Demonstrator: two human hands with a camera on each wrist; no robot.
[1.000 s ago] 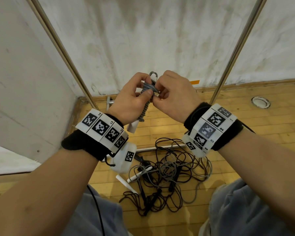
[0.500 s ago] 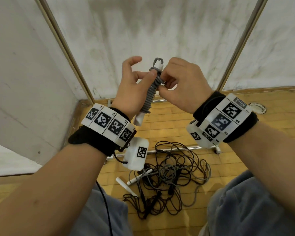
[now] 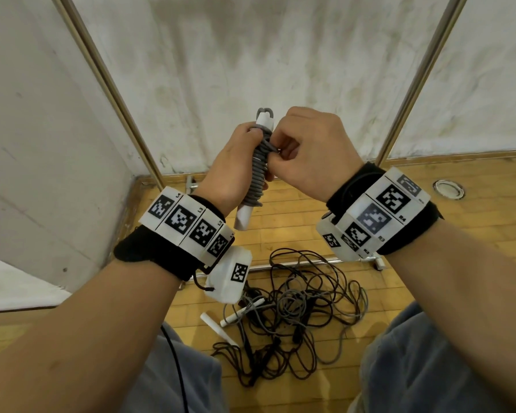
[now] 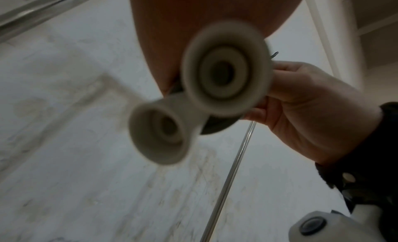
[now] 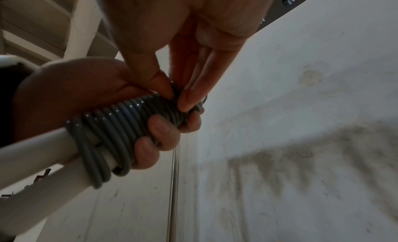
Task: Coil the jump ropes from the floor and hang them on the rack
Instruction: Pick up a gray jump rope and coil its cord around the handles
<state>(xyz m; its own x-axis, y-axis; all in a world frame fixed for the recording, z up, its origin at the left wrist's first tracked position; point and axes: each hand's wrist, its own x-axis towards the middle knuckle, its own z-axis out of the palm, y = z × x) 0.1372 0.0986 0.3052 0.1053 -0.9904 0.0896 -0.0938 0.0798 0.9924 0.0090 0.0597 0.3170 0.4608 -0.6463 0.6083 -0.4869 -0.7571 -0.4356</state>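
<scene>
A grey jump rope (image 3: 258,171) is wound in tight turns round its two white handles (image 3: 245,214), held upright at chest height. My left hand (image 3: 236,165) grips the wound bundle, fingers curled over the coils (image 5: 120,126). My right hand (image 3: 304,150) pinches the rope's topmost turns (image 5: 178,95) between thumb and fingertips. The left wrist view looks up at the two round handle ends (image 4: 226,70). A tangle of black and grey jump ropes (image 3: 295,317) with white handles (image 3: 242,311) lies on the wooden floor below. The rack's slanted metal poles (image 3: 113,87) rise on either side.
A stained white wall stands close ahead, a grey wall to the left. The rack's low base bar (image 3: 283,263) with a white foot (image 3: 379,263) lies on the floor behind the tangle. A round metal floor fitting (image 3: 448,188) sits at the right. My knees frame the pile.
Both hands and the wound rope have risen over the last second. My left fingers, spread half a second ago, have closed round the coils again; the right hand stays at the top turns.
</scene>
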